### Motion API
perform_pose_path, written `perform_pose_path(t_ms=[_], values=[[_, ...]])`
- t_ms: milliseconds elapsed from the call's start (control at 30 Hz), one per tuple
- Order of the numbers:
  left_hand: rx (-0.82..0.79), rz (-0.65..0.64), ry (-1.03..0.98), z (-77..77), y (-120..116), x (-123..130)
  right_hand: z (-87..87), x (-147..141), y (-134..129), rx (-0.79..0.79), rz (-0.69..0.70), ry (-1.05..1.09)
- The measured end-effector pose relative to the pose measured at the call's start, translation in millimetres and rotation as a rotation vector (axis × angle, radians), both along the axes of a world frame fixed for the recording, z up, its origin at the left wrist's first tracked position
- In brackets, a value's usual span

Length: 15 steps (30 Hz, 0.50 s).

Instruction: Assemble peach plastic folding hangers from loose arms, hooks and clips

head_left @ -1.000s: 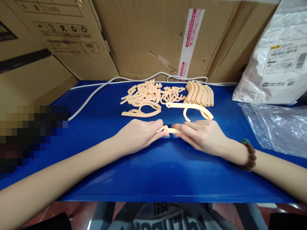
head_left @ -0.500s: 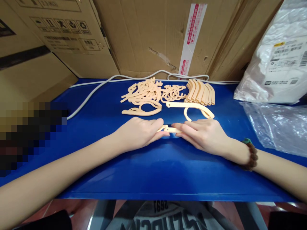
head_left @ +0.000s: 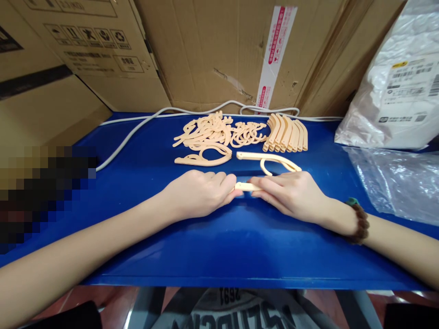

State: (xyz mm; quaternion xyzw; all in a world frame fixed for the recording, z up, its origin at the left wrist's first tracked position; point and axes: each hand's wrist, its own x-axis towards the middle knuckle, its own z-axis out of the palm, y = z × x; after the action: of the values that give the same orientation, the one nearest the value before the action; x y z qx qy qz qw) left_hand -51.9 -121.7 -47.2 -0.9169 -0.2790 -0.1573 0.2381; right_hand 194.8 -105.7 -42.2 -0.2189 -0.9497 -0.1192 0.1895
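My right hand [head_left: 288, 192] is closed around a beige plastic folding hanger [head_left: 264, 156]. One hanger arm extends up and left beyond the fingers, with the curved hook below it. A second arm [head_left: 246, 186] of the hanger spans the gap between my two hands. At its left end, my left hand [head_left: 202, 192] pinches with thumb and fingers; whatever lies inside that grip is hidden. Just behind my left hand lies another folding hanger [head_left: 206, 161], its arms and hook put together.
Behind the hands lie a heap of thin curved beige pieces [head_left: 209, 130], a heap of hooks [head_left: 247, 133] and a row of wider hanger arms [head_left: 286, 132]. A white cable [head_left: 137, 119] runs along cardboard boxes [head_left: 219, 55]. Plastic packaging [head_left: 387, 100] stands right on the blue table [head_left: 219, 256].
The thin piece that showed at my left fingertips is now covered by them, and the left hand sits slightly nearer the arm's end. The hanger's upper arm has tilted and dropped a little.
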Motion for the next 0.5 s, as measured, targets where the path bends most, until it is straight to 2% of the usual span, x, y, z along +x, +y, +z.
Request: perform_pose_path(t_ms=[300, 500], values=[[0.05, 0.041, -0.037, 0.3, -2.1, 1.8, -0.5, 2.0, 0.0, -0.004, -0.006, 0.012], [0.026, 0.044, -0.06, 2.1, -3.3, 3.1, -0.1, 2.1, 0.9, 0.008, -0.019, 0.02]])
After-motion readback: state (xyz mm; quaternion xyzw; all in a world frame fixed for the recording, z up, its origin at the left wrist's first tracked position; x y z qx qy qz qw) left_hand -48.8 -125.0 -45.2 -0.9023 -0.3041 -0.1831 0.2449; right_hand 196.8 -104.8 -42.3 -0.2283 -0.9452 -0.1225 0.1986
